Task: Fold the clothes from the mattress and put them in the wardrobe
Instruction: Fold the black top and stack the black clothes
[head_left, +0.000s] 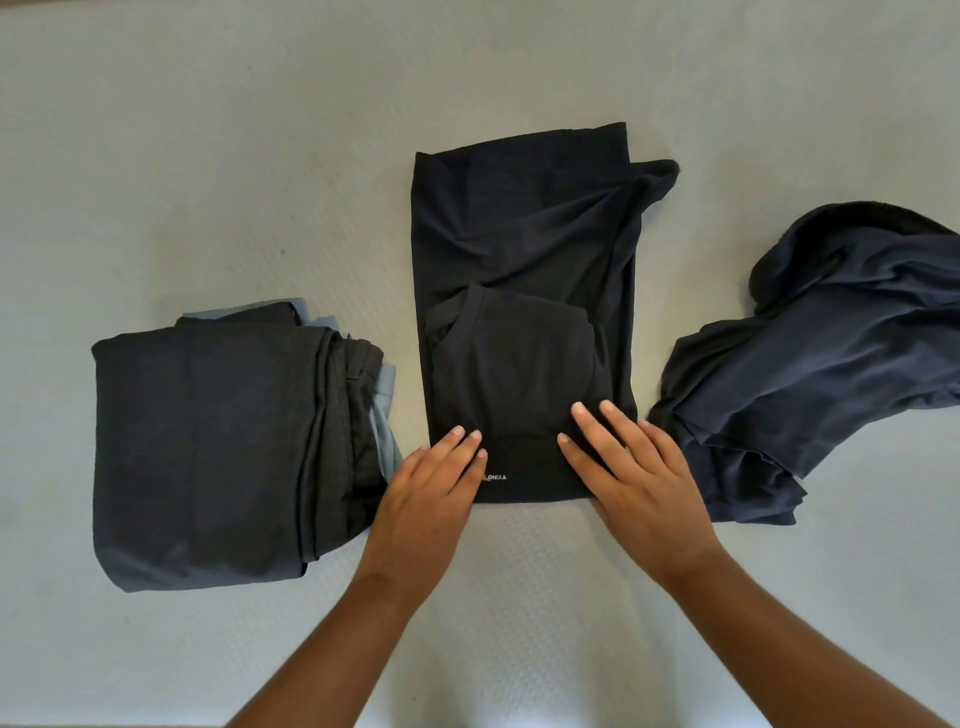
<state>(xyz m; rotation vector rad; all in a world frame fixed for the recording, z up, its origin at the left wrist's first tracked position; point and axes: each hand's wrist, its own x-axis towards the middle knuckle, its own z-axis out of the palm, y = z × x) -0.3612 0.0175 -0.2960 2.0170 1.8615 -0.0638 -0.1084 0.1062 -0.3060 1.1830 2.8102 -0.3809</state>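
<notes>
A black T-shirt (524, 249) lies in the middle of the pale grey mattress (208, 156), folded into a long strip with its sleeves turned in and its collar end nearest me. My left hand (434, 486) rests flat on the shirt's near left corner, fingers straight. On the near right corner my right hand (631, 467) presses flat with spread fingers. A folded stack of dark clothes (218, 447) sits to the left. A crumpled navy garment (810, 364) lies unfolded at the right.
A light blue garment (387, 415) shows under the right edge of the folded stack. Bare mattress stretches beyond the clothes and in front of them. No wardrobe is in view.
</notes>
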